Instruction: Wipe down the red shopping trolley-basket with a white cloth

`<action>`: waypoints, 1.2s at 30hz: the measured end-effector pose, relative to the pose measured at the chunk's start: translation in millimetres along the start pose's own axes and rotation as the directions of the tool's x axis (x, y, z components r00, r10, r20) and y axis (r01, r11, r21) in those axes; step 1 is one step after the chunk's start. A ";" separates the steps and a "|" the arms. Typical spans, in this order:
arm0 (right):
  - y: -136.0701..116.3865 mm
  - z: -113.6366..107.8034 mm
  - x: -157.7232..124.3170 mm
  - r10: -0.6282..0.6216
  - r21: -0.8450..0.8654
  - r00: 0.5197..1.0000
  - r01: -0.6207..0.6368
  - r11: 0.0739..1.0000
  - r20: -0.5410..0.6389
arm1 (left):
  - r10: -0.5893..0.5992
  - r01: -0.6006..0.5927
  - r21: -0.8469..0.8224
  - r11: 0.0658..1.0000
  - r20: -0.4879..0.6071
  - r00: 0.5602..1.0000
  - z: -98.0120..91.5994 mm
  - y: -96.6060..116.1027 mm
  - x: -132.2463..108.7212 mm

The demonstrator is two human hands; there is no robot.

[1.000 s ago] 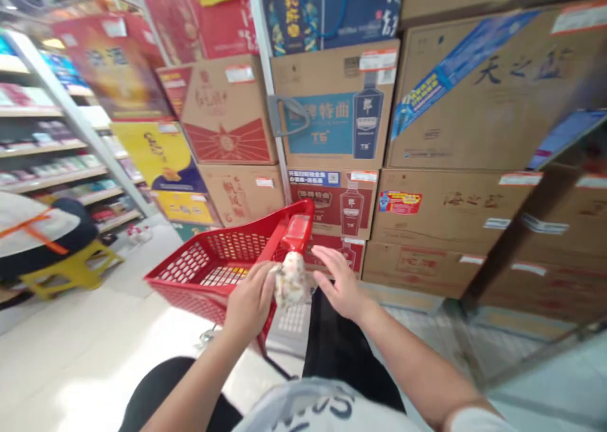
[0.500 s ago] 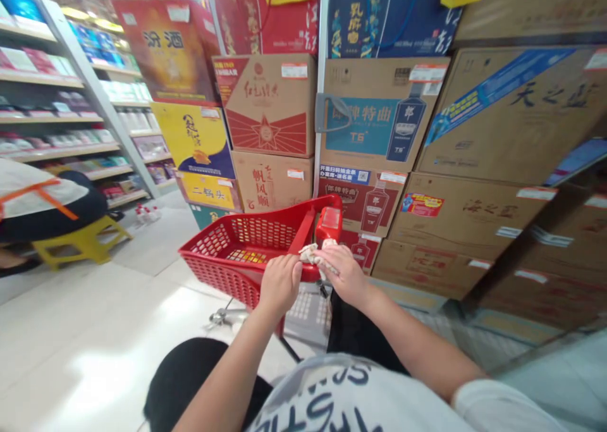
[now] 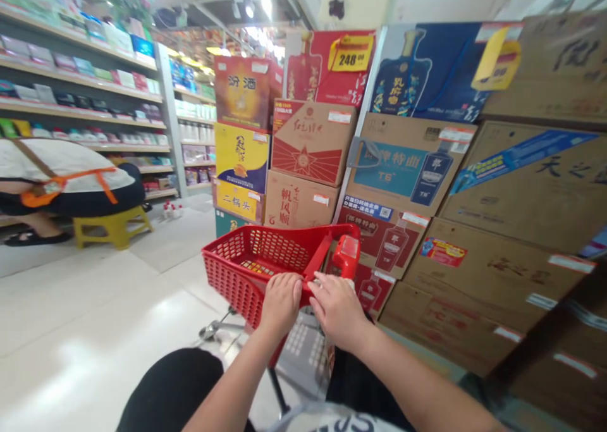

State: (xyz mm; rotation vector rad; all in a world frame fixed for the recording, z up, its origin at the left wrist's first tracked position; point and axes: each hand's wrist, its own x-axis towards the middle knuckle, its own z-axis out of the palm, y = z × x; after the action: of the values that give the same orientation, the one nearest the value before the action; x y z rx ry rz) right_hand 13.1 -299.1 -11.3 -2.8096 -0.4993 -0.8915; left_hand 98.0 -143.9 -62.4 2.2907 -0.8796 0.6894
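A red plastic shopping cart (image 3: 241, 290) with a perforated basket stands in front of me. My left hand (image 3: 283, 302) is closed over its near rim, fingers curled over the edge. Beside it, my right hand (image 3: 339, 308) lies over the red handle end, fingers bent onto it. Only small pale bits of a cloth (image 3: 351, 284) show at that hand; the rest is hidden under the palm and fingers. Just beyond the right hand rises a red handle piece (image 3: 348, 255) with a pale label on top.
Stacked liquor cartons (image 3: 313, 144) rise behind and to the right of the cart. At left a person in an orange-strapped apron (image 3: 102, 172) sits bent on a yellow stool (image 3: 111, 226) by stocked shelves (image 3: 85, 109). Small red-capped bottles (image 3: 172, 210) stand on the floor.
My view has tilted up and turned left, showing more shelves and ceiling. The right hand has shifted on the handle, and the cloth that showed around its fingers is now mostly covered.
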 end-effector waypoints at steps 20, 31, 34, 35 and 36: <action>-1.7 -3.2 -5.5 -0.084 -0.117 0.996 0.083 0.990 -0.002 | 0.018 -0.015 -0.113 0.994 0.017 1.000 -9.4 -5.9 -11.9; -1.1 -0.4 17.0 -0.032 0.299 0.996 0.007 0.954 0.082 | -0.032 0.033 -0.031 0.999 0.033 0.999 -6.4 -17.9 -0.9; 3.7 -11.8 16.2 0.024 0.485 0.990 -0.091 0.870 0.142 | -0.046 0.047 -0.032 0.998 0.022 0.999 -7.7 -15.9 -3.2; 3.5 -14.5 14.0 -0.014 0.481 0.988 -0.061 0.875 0.152 | -0.054 0.055 -0.035 0.998 0.016 0.998 -8.1 -15.5 -4.2; 2.7 -16.3 11.2 -0.068 0.456 0.986 -0.010 0.890 0.154 | -0.062 0.063 -0.040 0.997 0.011 0.998 -8.6 -15.2 -5.3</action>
State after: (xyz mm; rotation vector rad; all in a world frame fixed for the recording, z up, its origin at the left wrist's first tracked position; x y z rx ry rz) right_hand 14.0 -302.6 8.3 -2.4524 -0.6756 -0.4632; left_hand 103.3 -126.6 -64.9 2.2773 -0.8154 0.6283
